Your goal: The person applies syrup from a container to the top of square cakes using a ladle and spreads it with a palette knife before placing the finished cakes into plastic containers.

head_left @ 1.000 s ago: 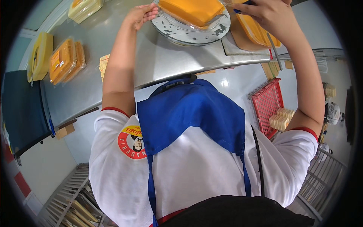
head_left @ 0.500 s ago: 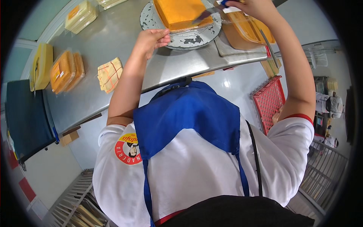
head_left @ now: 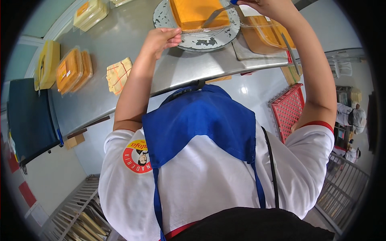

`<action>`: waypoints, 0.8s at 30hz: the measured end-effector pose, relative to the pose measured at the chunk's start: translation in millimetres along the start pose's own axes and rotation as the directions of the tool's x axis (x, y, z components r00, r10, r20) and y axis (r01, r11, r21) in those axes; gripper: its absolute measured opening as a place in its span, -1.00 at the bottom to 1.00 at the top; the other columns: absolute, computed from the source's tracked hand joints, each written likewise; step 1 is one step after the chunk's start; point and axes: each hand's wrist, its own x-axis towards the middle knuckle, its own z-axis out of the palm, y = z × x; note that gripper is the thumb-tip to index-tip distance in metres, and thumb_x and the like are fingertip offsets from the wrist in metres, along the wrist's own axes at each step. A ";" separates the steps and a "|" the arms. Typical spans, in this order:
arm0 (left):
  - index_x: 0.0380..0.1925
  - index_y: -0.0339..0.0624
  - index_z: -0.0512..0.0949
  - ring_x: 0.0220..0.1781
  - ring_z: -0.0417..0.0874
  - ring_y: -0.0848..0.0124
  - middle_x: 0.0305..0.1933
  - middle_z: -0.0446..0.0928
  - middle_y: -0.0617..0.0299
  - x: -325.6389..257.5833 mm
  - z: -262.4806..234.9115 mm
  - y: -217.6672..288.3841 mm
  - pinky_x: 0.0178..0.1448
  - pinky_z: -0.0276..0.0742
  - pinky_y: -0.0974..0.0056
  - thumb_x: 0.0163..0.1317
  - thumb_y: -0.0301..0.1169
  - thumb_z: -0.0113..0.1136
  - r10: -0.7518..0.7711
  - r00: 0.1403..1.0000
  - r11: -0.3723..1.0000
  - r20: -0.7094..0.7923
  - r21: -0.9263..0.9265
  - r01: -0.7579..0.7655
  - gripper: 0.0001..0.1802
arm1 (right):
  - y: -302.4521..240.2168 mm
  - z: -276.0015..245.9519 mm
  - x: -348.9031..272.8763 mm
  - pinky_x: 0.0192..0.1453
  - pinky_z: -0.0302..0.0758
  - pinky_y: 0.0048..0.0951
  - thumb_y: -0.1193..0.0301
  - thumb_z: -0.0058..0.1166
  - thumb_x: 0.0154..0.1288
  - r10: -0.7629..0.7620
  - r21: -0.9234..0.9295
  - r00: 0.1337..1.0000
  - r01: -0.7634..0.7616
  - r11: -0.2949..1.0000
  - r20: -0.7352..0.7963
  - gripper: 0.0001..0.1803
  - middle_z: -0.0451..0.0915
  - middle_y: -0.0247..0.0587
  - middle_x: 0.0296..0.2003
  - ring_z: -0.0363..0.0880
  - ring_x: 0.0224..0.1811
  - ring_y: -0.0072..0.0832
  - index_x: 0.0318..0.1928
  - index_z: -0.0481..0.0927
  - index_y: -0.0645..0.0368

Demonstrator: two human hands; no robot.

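Note:
An orange rectangular cake sits on a round grey turntable on the steel table. My left hand rests on the turntable's near left rim, fingers curled against it. My right hand is up at the top edge, gripping a blue-handled metal spatula whose blade lies across the cake's top right corner.
Clear plastic containers of orange filling lie right of the turntable. A checked cloth, packed orange cakes and a yellow box sit at left. A red crate stands on the floor; another person is at far right.
My left hand has slid down from the turntable's far left edge to its near rim. The view has shifted, so the table appears lower and more to the right.

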 end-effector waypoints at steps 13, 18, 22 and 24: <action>-0.28 -0.30 0.55 -0.40 0.57 0.53 -0.40 0.57 0.24 -6.5 7.0 0.5 -0.28 0.54 0.45 0.18 -0.28 0.22 -0.004 1.000 1.000 -0.003 0.000 0.004 -0.72 | -37.9 -18.5 70.0 0.03 0.10 -0.21 0.34 0.21 -0.13 -0.003 -0.027 0.991 0.007 1.000 0.132 -0.89 0.43 -0.50 -0.48 0.35 -0.17 -0.51 -0.48 0.71 -0.13; -0.26 -0.33 0.55 -0.40 0.57 0.53 -0.40 0.57 0.24 -6.9 10.6 3.3 -0.29 0.54 0.46 0.20 -0.32 0.20 0.001 1.000 1.000 0.025 -0.009 -0.001 -0.74 | -43.5 -39.0 79.8 0.04 0.08 -0.20 0.38 0.17 -0.12 0.096 -0.117 0.936 -0.060 0.991 0.339 -0.89 0.46 -0.53 -0.51 0.34 -0.15 -0.54 -0.51 0.71 -0.15; -0.23 -0.34 0.54 -0.40 0.57 0.54 -0.38 0.57 0.24 -4.6 9.6 0.9 -0.31 0.54 0.48 0.22 -0.34 0.17 0.006 1.000 0.999 0.029 -0.034 -0.005 -0.74 | -48.2 -35.6 77.1 0.07 0.07 -0.17 0.41 0.16 -0.12 0.055 -0.128 0.972 -0.026 0.991 0.228 -0.89 0.47 -0.53 -0.50 0.34 -0.14 -0.55 -0.53 0.70 -0.13; -0.22 -0.34 0.54 -0.40 0.57 0.54 -0.38 0.57 0.24 -4.1 13.1 2.0 -0.31 0.54 0.48 0.22 -0.34 0.16 0.006 0.999 1.000 0.048 -0.029 -0.004 -0.74 | -53.4 -38.6 78.8 0.10 0.06 -0.15 0.42 0.16 -0.11 0.111 -0.142 0.946 -0.070 0.987 0.306 -0.88 0.48 -0.54 -0.49 0.34 -0.12 -0.54 -0.52 0.70 -0.13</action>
